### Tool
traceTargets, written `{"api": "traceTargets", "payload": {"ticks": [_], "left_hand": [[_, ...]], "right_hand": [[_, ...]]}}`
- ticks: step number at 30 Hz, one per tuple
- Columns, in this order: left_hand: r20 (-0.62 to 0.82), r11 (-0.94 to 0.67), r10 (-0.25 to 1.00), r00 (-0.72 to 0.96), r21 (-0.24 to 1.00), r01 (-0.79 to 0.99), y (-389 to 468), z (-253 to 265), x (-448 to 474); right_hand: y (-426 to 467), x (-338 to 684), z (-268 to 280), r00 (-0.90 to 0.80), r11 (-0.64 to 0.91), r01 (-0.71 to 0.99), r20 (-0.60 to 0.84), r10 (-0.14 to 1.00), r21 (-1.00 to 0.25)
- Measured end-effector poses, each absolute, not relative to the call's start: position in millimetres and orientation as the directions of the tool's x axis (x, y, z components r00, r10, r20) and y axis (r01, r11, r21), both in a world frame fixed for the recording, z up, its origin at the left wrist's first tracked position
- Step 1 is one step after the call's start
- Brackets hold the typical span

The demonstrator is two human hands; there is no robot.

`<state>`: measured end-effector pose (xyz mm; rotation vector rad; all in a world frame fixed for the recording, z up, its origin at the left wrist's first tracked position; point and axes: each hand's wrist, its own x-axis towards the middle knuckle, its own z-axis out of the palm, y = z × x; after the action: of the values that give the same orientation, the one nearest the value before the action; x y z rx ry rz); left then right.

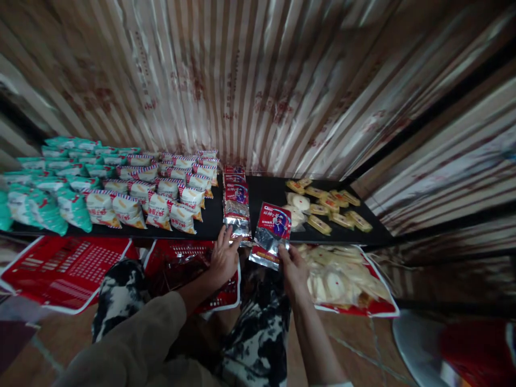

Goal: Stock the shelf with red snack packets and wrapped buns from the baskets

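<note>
My right hand (293,269) grips the lower right edge of a red and silver snack packet (271,232) with a blue cartoon figure on it. The packet is tilted over the front edge of the black shelf (266,188). To its left, a row of matching red packets (236,192) overlaps from back to front. My left hand (224,258) reaches to the front of that row, its fingers stretched out and touching the silver end of the nearest packet (237,226). Nothing shows as held in it.
Left on the shelf stand rows of white snack bags (159,209) and teal bags (74,207). Small yellow packs (341,219) and round white packs (298,202) lie at right. Red baskets (76,269) sit below, one full of pale packs (338,279). A striped sheet (242,86) hangs behind.
</note>
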<state>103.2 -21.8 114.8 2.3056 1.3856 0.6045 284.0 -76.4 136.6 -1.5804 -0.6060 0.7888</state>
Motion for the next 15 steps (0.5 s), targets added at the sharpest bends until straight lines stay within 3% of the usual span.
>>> {"api": "traceTargets", "payload": {"ticks": [8,15], "left_hand": [[0.286,-0.543,0.84,0.462,0.46,0.702,-9,118,106],[0.14,-0.561,0.818,0.558,0.408,0.72,28,120,114]], "right_hand": [[-45,279,143,0.581,-0.145,-0.215,-0.246,0.776,-0.966],[-41,282,142,0.607,-0.086,-0.286,-0.25,0.754,-0.954]]}}
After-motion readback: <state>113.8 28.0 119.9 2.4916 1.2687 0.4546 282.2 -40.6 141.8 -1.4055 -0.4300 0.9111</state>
